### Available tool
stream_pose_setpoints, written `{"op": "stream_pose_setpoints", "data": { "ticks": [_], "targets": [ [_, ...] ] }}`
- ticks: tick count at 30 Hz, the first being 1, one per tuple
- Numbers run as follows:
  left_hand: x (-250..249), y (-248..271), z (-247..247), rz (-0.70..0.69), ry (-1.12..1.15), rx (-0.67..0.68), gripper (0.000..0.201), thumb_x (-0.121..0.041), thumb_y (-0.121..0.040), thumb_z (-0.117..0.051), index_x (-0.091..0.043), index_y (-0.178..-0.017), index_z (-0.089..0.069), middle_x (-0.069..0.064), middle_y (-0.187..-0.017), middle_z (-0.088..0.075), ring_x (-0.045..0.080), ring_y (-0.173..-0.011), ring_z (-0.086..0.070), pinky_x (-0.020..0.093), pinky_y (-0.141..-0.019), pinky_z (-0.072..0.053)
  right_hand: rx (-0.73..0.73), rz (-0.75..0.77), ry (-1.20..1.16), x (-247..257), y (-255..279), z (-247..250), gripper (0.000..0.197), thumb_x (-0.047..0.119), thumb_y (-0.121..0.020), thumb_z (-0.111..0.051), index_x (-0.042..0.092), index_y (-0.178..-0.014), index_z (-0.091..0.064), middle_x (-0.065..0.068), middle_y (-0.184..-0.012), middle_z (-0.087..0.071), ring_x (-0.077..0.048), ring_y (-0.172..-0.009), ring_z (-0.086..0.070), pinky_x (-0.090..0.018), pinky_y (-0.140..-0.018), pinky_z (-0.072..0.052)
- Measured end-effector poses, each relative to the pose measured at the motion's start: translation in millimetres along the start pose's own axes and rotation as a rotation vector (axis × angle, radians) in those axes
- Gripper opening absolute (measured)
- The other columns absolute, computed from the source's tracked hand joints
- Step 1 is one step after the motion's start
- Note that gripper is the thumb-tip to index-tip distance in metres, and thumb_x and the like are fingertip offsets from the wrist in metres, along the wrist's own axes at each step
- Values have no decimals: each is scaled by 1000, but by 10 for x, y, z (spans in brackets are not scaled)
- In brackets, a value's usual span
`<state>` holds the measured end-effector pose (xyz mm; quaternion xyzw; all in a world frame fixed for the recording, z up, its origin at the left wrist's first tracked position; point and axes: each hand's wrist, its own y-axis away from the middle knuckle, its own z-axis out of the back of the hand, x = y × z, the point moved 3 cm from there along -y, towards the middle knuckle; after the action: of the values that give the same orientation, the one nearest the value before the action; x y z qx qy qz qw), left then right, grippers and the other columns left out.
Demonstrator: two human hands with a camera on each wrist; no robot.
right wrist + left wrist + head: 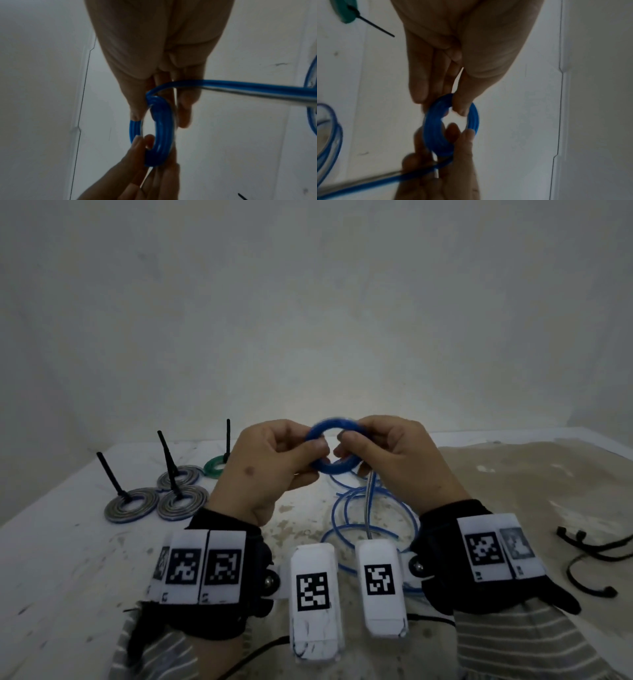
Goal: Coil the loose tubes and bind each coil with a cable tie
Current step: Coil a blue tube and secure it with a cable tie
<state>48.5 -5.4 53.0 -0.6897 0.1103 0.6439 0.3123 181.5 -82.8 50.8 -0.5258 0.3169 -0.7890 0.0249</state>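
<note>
Pinched from both sides: left hand (267, 470) and right hand (387, 460) each clamping thumb and fingertips on the small round coil of glossy blue plastic tube (334, 448), held up over the white tabletop (68, 559).

Below the grip, unwound blue tube tail (373, 508) hanging in loose loops. Likely failure: springy turns fanning open if either pinch eases, or the tail's weight dragging them loose. Loose black cable ties (585, 553) right of the grip, demanding a one-handed hold. Bound coils (157, 498) to its left.
</note>
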Motion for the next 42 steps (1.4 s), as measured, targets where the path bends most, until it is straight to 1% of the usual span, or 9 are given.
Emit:
{"op": "stream_pose_setpoints", "data": {
  "ticks": [3, 10, 16, 20, 25, 28, 33, 36, 42],
  "targets": [
    [49, -1, -19, 40, 189, -65, 7, -5, -84, -60, -10, -79, -60, -2, -60, -67, 8, -62, -67, 20, -60, -56, 18, -104, -134, -33, 47, -56, 13, 17, -92, -50, 17, -89, -62, 2, -76, -66, -10, -65, -67, -28, -66, -52],
    [223, 141, -85, 214, 284, 14, 13, -11, -81, -62, -15, -70, -60, -2, -70, -70, 9, -78, -67, 28, -72, -52, -149, -122, -171, -143, 137, -163, 21, 13, -95, -45, 19, -86, -63, 3, -70, -64, -12, -69, -62, -21, -57, -49],
    [426, 232, 10, 259, 379, -94, 9, -6, -84, -60, -11, -76, -59, 1, -64, -69, 12, -64, -68, 23, -63, -58, -64, -228, -409, -293, 318, -287, 25, 11, -97, -39, 7, -100, -64, -5, -88, -71, -13, -80, -68, -24, -69, -56],
    [586, 306, 40, 275, 473, -123, 10, -5, -84, -59, -10, -76, -56, 5, -66, -70, 12, -62, -69, 24, -65, -58, -18, -249, -341, -379, 402, -351, 27, 13, -97, -41, 11, -92, -67, -6, -88, -71, -11, -80, -69, -23, -73, -55],
    [687, 333, 113, 289, 291, -32, 8, -6, -85, -59, -10, -79, -56, 7, -83, -70, 14, -74, -71, 28, -69, -56, -75, -196, -211, -398, 422, -365, 26, 11, -96, -42, 9, -91, -68, -5, -83, -72, -10, -76, -69, -17, -59, -52],
    [681, 327, 143, 253, 221, -27, 8, -5, -84, -60, -10, -79, -57, 8, -80, -69, 14, -70, -70, 24, -65, -56, -90, -177, -123, -404, 420, -364, 25, 12, -96, -43, 9, -93, -67, -6, -83, -71, -10, -71, -68, -18, -57, -52],
    [679, 366, 166, 212, 54, -22, 9, -2, -82, -63, -9, -77, -58, 14, -79, -63, 14, -63, -70, 19, -57, -55, -199, -147, -7, -463, 415, -263, 18, 10, -93, -48, 18, -93, -64, 7, -80, -68, -6, -59, -63, -20, -53, -49],
    [668, 384, 133, 221, 124, -12, 8, -1, -82, -61, -7, -78, -57, 15, -79, -63, 14, -63, -69, 18, -55, -54, -202, -162, -47, -477, 423, -253, 18, 9, -92, -50, 20, -87, -63, 5, -77, -68, -8, -58, -63, -21, -52, -47],
    [670, 396, 28, 292, 398, -16, 6, -2, -84, -57, -6, -80, -55, 7, -65, -70, 14, -61, -70, 20, -57, -56, -157, -186, -235, -460, 426, -349, 24, 6, -96, -41, 7, -100, -65, -3, -79, -69, -11, -64, -62, -23, -57, -51]
  ]
}}
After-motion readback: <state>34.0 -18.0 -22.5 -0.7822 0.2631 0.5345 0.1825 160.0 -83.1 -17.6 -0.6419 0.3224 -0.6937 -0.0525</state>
